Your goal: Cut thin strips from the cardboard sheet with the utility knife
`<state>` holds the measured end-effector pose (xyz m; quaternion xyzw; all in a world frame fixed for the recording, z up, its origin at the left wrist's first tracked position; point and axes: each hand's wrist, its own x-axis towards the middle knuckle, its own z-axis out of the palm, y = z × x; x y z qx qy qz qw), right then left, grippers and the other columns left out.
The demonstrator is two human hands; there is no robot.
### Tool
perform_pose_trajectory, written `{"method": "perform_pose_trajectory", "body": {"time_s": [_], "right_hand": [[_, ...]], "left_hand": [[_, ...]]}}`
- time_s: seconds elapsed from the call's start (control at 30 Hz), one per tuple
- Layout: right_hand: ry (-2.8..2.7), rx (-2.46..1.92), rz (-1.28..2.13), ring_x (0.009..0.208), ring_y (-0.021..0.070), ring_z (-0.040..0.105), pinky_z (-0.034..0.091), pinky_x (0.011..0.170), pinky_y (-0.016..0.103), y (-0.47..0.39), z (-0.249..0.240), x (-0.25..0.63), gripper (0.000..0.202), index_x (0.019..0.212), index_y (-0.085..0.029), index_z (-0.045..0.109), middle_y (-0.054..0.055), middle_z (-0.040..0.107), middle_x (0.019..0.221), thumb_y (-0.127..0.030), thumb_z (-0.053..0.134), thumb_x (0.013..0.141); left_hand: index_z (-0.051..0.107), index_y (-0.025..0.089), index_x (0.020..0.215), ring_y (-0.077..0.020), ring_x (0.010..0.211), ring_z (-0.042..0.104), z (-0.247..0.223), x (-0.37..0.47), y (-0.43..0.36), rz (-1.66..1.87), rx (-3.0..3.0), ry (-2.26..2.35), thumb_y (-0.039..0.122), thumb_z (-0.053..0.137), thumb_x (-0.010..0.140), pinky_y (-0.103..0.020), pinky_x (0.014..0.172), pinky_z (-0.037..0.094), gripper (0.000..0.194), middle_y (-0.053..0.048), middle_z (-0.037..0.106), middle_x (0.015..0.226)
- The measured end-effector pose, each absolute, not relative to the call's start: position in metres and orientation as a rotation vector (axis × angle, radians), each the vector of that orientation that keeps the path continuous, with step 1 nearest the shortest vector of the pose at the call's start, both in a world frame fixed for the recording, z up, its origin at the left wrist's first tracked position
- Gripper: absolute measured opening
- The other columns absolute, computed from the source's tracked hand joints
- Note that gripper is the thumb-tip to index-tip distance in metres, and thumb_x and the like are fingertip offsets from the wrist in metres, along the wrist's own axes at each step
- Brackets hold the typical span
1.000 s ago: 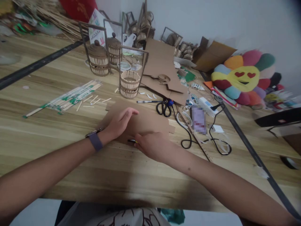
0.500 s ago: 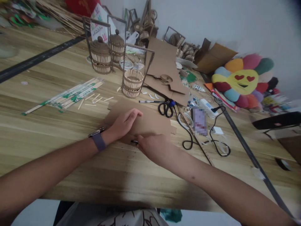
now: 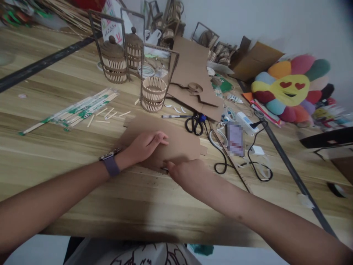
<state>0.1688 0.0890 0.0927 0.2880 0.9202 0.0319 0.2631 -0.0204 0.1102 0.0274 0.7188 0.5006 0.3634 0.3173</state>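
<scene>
A piece of brown cardboard [image 3: 182, 138] with small tabs at its sides lies on the table in front of me. My left hand [image 3: 146, 147], with a watch at its wrist, rests on the cardboard, its fingers loosely bent and nothing in them. At the near edge of the cardboard, the fingers of my right hand [image 3: 184, 172] are closed around a small dark tool [image 3: 164, 169]. Most of that tool is hidden, so its kind does not show. Dark crumbs are scattered on the wood just below the edge.
Beyond the cardboard stand an open stick bucket [image 3: 153, 96] and two lidded ones. Packed sticks [image 3: 85, 106] and loose pieces lie left. Black-handled scissors [image 3: 194, 125], a pen [image 3: 176, 116], a phone [image 3: 235, 139], cables and a ruler [image 3: 237, 171] lie right. A flower cushion [image 3: 292, 90] sits farther back.
My right hand has slid a little to the right along the cardboard's near edge with the small dark tool. The left hand stays on the cardboard, its fingers bent more. The view has shifted slightly.
</scene>
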Motion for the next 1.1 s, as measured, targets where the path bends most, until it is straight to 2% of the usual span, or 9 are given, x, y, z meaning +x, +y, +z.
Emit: {"method": "perform_pose_trajectory", "body": {"time_s": [0.27, 0.53, 0.7, 0.87, 1.1], "right_hand": [[2.454, 0.793, 0.062, 0.057, 0.0217, 0.071, 0.035, 0.041, 0.023, 0.088, 0.092, 0.199, 0.045, 0.129, -0.016, 0.054, 0.006, 0.071, 0.069, 0.001, 0.047, 0.088], [2.461, 0.819, 0.08, 0.055, 0.0189, 0.068, 0.027, 0.043, 0.022, 0.084, 0.09, 0.226, 0.031, 0.118, -0.016, 0.056, 0.006, 0.069, 0.066, -0.003, 0.047, 0.091], [2.467, 0.853, 0.122, 0.056, 0.0196, 0.067, 0.022, 0.042, 0.023, 0.083, 0.089, 0.24, 0.018, 0.109, -0.017, 0.059, 0.005, 0.069, 0.066, -0.012, 0.049, 0.094], [2.466, 0.833, 0.113, 0.053, 0.0182, 0.063, 0.023, 0.04, 0.025, 0.082, 0.088, 0.248, 0.016, 0.106, -0.017, 0.059, 0.006, 0.068, 0.068, -0.013, 0.048, 0.095], [2.43, 0.876, 0.078, 0.053, 0.0165, 0.063, 0.026, 0.043, 0.023, 0.081, 0.083, 0.271, 0.017, 0.107, -0.016, 0.056, 0.005, 0.067, 0.066, -0.011, 0.046, 0.094]], "left_hand": [[0.067, 0.02, 0.1, -0.023, 0.109, 0.066, 0.026, -0.02, 0.11, 0.956, 1.898, 1.325, 0.044, 0.024, 0.101, -0.037, 0.099, 0.047, 0.049, -0.005, 0.077, 0.1], [0.066, 0.02, 0.099, -0.0243, 0.107, 0.066, 0.031, -0.019, 0.107, 0.957, 1.889, 1.349, 0.043, 0.025, 0.101, -0.039, 0.101, 0.045, 0.047, -0.005, 0.077, 0.1], [0.066, 0.02, 0.1, -0.0256, 0.105, 0.066, 0.031, -0.019, 0.107, 0.97, 1.867, 1.345, 0.048, 0.026, 0.101, -0.042, 0.1, 0.045, 0.049, -0.006, 0.077, 0.099], [0.066, 0.022, 0.101, -0.0252, 0.107, 0.065, 0.026, -0.02, 0.108, 0.976, 1.867, 1.348, 0.054, 0.025, 0.1, -0.043, 0.102, 0.043, 0.052, -0.004, 0.077, 0.101], [0.067, 0.022, 0.102, -0.0244, 0.109, 0.063, 0.019, -0.022, 0.109, 0.975, 1.873, 1.341, 0.055, 0.026, 0.101, -0.043, 0.104, 0.041, 0.053, -0.004, 0.076, 0.104]]}}
